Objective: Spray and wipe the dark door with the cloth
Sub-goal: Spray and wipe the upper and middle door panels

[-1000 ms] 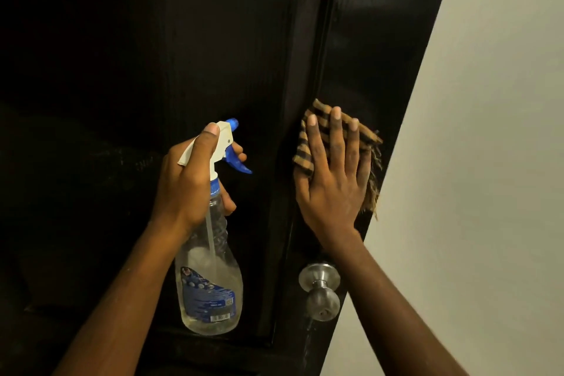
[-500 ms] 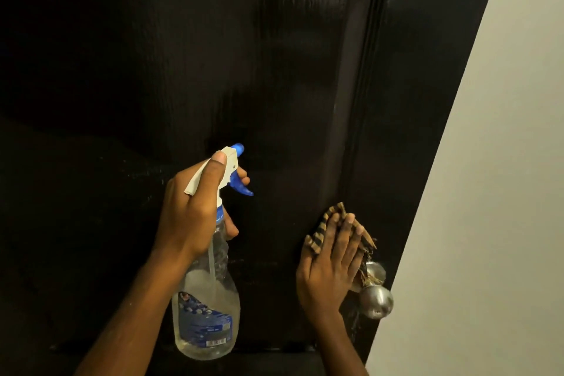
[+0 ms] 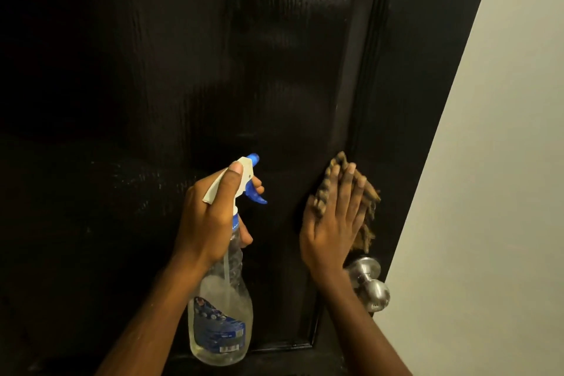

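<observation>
cloth: soft, light, lying flat on the dark door, just above the door knob; probably bunching easily, so a flat palm is suiting it.
right hand: pressing the cloth, fingers straight and close together.
left hand: gripping the spray bottle by its neck, left of the door knob.

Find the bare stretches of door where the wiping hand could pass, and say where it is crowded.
Free: the broad door panel above the spray bottle in the left hand, and the stretch left of it. Crowded: lower right, where the right hand presses the cloth above the door knob.
</observation>
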